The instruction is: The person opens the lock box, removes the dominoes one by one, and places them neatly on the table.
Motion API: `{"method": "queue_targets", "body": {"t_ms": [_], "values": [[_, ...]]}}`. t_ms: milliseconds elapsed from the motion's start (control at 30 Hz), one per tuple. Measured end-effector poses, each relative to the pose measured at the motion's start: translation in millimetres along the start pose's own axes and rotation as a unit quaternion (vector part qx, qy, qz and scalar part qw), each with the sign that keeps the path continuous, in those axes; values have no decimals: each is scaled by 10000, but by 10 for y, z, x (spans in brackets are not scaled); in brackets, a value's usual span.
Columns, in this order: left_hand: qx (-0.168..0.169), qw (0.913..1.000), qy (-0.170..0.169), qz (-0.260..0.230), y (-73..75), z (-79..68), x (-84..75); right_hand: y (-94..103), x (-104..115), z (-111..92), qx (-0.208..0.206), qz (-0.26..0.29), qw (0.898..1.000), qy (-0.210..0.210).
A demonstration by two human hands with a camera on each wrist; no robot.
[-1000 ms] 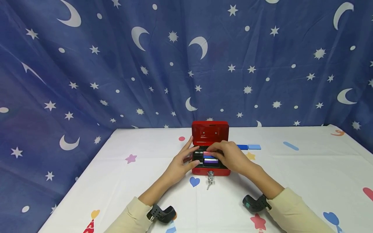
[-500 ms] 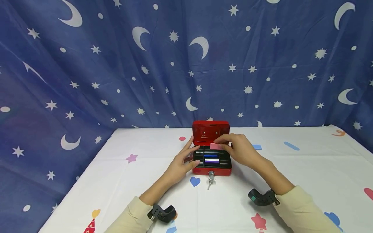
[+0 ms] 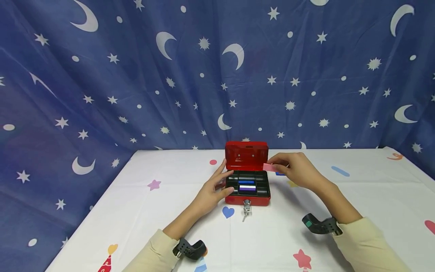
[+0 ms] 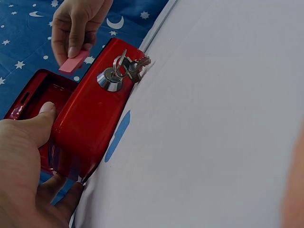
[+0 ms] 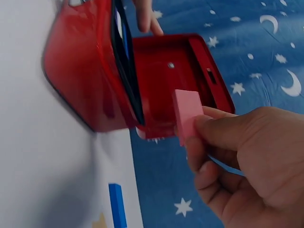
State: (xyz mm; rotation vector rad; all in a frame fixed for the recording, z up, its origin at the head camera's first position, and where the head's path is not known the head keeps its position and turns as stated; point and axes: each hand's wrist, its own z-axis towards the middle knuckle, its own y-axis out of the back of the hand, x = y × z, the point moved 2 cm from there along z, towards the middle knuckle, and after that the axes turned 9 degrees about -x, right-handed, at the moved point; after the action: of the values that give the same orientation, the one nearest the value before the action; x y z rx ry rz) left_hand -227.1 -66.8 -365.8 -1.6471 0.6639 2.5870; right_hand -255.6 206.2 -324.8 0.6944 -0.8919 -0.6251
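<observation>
The right hand [image 3: 300, 170] pinches a pink block [image 5: 188, 111] near the open red box [image 3: 246, 200], while the left hand [image 3: 208, 193], fingers spread, touches the box's left side

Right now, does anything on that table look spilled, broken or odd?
Nothing stands out: the box stands upright, lid open, keys at its lock, and the right hand pinches a pink block.

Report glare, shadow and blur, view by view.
Head: evenly lit, soft shadow on the tablecloth below the right hand; left wrist: dimmer, glints on the metal lock, blurred shape at the right edge; right wrist: hazy, broad shadow near the red box.
</observation>
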Motion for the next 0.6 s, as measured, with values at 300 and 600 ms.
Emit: {"method": "queue_targets", "body": {"t_ms": [300,600], "values": [[-8,10000,-10,5,1,1,7,110,-137,-30,489,54,9977,-465],[-27,10000,-3,-1,-10,2,9,83,-409,-123,1023,378,9913,-742]]}}
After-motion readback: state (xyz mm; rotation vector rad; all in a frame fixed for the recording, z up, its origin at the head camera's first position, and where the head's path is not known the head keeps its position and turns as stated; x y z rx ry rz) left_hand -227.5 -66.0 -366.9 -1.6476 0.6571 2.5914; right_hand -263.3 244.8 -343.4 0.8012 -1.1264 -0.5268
